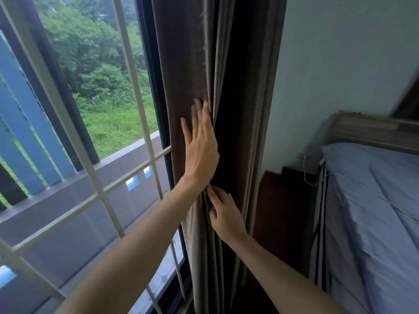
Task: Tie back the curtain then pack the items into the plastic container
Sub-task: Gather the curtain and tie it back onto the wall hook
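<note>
A dark brown curtain [240,91] hangs in bunched folds at the right side of the window. My left hand [200,146] lies flat against its left folds, fingers spread and pointing up, holding nothing. Just below it, my right hand [223,214] touches the folds, with thumb and forefinger pinching at one pleat edge. No tie-back band and no plastic container are in view.
The window [90,132] with white bars fills the left, with a balcony wall and greenery outside. A bed [371,200] with a light blue cover stands at the right. A dark wooden side table [283,211] sits between curtain and bed, with a white cable by the wall.
</note>
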The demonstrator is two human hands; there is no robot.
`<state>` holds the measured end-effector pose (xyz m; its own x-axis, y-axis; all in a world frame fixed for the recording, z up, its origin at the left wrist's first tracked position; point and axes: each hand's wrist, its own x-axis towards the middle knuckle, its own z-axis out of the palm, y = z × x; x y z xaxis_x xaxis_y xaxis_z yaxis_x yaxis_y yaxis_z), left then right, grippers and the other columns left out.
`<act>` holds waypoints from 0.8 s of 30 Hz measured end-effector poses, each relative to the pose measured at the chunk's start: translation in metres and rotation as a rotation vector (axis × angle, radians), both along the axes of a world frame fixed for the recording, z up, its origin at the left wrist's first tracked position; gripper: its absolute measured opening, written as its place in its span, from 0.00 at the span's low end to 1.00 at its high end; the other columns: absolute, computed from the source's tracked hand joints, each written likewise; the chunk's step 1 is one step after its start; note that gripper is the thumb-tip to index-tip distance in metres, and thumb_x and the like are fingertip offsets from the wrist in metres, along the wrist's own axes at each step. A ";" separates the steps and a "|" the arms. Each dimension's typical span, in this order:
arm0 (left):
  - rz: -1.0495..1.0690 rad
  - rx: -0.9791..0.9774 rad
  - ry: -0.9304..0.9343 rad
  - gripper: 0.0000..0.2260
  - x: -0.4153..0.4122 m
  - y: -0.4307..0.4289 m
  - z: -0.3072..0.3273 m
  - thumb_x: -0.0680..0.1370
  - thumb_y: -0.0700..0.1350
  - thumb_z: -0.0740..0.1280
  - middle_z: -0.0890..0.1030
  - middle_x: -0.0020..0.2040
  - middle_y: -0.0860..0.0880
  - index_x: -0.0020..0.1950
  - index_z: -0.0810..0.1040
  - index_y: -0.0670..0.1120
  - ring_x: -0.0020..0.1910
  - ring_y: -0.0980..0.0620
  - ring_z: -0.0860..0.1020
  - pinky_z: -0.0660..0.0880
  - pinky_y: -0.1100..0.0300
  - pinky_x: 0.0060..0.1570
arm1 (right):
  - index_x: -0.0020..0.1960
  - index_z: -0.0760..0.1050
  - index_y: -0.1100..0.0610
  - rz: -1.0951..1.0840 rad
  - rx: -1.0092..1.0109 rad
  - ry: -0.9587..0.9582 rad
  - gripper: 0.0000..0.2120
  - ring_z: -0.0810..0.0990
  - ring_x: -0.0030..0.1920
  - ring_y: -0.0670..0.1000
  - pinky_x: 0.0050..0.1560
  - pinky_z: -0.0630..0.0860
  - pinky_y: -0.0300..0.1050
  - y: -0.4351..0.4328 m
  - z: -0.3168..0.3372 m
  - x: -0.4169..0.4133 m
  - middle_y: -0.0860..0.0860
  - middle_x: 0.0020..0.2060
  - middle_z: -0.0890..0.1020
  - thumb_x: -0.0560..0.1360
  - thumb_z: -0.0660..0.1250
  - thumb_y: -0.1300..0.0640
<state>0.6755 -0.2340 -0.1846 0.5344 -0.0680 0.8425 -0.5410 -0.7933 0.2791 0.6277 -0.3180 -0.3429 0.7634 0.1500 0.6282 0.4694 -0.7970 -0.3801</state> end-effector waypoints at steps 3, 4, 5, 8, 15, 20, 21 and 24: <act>0.034 0.058 0.017 0.44 -0.005 0.001 0.001 0.64 0.23 0.52 0.43 0.78 0.37 0.76 0.36 0.39 0.77 0.42 0.41 0.40 0.39 0.74 | 0.70 0.72 0.53 -0.059 0.037 -0.179 0.22 0.68 0.69 0.56 0.68 0.70 0.55 -0.020 0.023 0.007 0.54 0.69 0.71 0.76 0.63 0.56; 0.045 0.078 0.022 0.44 -0.006 0.002 0.002 0.63 0.24 0.52 0.42 0.78 0.38 0.75 0.35 0.39 0.77 0.42 0.40 0.40 0.39 0.74 | 0.70 0.72 0.53 -0.096 0.075 -0.232 0.22 0.65 0.72 0.57 0.71 0.66 0.56 -0.028 0.036 0.013 0.55 0.72 0.68 0.76 0.64 0.56; 0.058 0.095 0.023 0.44 -0.006 0.001 0.003 0.63 0.24 0.52 0.41 0.78 0.38 0.75 0.34 0.39 0.77 0.42 0.39 0.40 0.38 0.74 | 0.72 0.69 0.53 -0.129 0.119 -0.271 0.24 0.62 0.74 0.57 0.72 0.64 0.58 -0.036 0.052 0.020 0.56 0.74 0.65 0.77 0.65 0.56; 0.082 0.136 0.019 0.42 -0.004 0.000 0.004 0.67 0.24 0.53 0.42 0.78 0.38 0.75 0.33 0.39 0.76 0.41 0.39 0.41 0.37 0.73 | 0.76 0.59 0.54 -0.166 0.247 -0.325 0.28 0.58 0.76 0.56 0.71 0.65 0.60 -0.053 0.103 0.045 0.57 0.76 0.59 0.79 0.65 0.57; 0.048 0.246 -0.087 0.38 0.003 0.010 0.001 0.70 0.23 0.50 0.46 0.77 0.34 0.76 0.38 0.38 0.76 0.40 0.40 0.45 0.43 0.75 | 0.79 0.46 0.50 -0.115 0.271 -0.152 0.37 0.73 0.68 0.53 0.65 0.74 0.52 -0.058 0.133 0.069 0.52 0.74 0.65 0.79 0.65 0.58; 0.066 0.276 -0.068 0.31 0.006 0.016 0.004 0.73 0.28 0.44 0.47 0.77 0.34 0.76 0.42 0.37 0.76 0.42 0.41 0.46 0.45 0.75 | 0.80 0.44 0.49 -0.066 0.206 -0.018 0.36 0.78 0.61 0.53 0.58 0.75 0.45 -0.055 0.098 0.058 0.55 0.70 0.70 0.78 0.61 0.50; 0.065 0.286 -0.060 0.30 0.007 0.016 0.004 0.74 0.29 0.42 0.48 0.77 0.35 0.76 0.42 0.37 0.76 0.41 0.42 0.47 0.44 0.75 | 0.79 0.44 0.48 -0.056 0.195 0.014 0.37 0.78 0.60 0.54 0.59 0.74 0.44 -0.053 0.090 0.054 0.55 0.68 0.71 0.78 0.61 0.50; 0.058 0.306 -0.043 0.29 0.012 0.015 0.004 0.74 0.33 0.38 0.47 0.77 0.35 0.76 0.41 0.37 0.76 0.42 0.42 0.49 0.43 0.75 | 0.79 0.43 0.45 -0.022 0.161 0.071 0.38 0.76 0.61 0.54 0.63 0.70 0.44 -0.048 0.067 0.043 0.57 0.65 0.73 0.79 0.63 0.57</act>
